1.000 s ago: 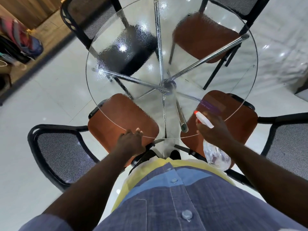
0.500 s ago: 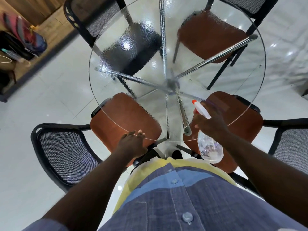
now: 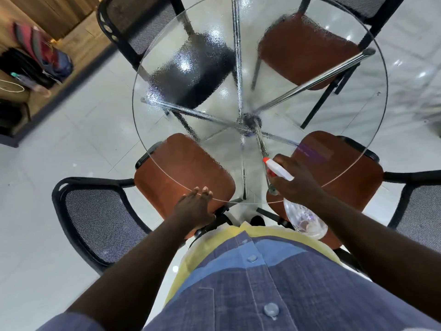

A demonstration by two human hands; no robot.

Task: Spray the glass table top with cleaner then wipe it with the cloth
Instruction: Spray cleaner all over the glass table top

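Note:
A round glass table top (image 3: 343, 130) on chrome legs fills the middle of the view, its far half beaded with spray droplets. My right hand (image 3: 296, 182) grips a clear spray bottle (image 3: 305, 220) with a white and red nozzle (image 3: 278, 170) above the near right part of the glass; the nozzle points toward the table's centre. My left hand (image 3: 194, 207) rests with straight fingers on the near rim of the glass. A purple strip (image 3: 312, 151) shows by the right hand, on or under the glass. I cannot tell whether it is the cloth.
Several chairs ring the table: brown seats near left (image 3: 181, 173), near right (image 3: 353, 173) and far right (image 3: 307, 51), a black seat at far left (image 3: 191, 75). Mesh chair backs (image 3: 100, 225) flank me. Bags (image 3: 40, 58) lie at the far left on a wooden floor.
My right hand has carried the spray bottle to the left and further over the glass, toward the centre. My left hand has stayed on the near rim.

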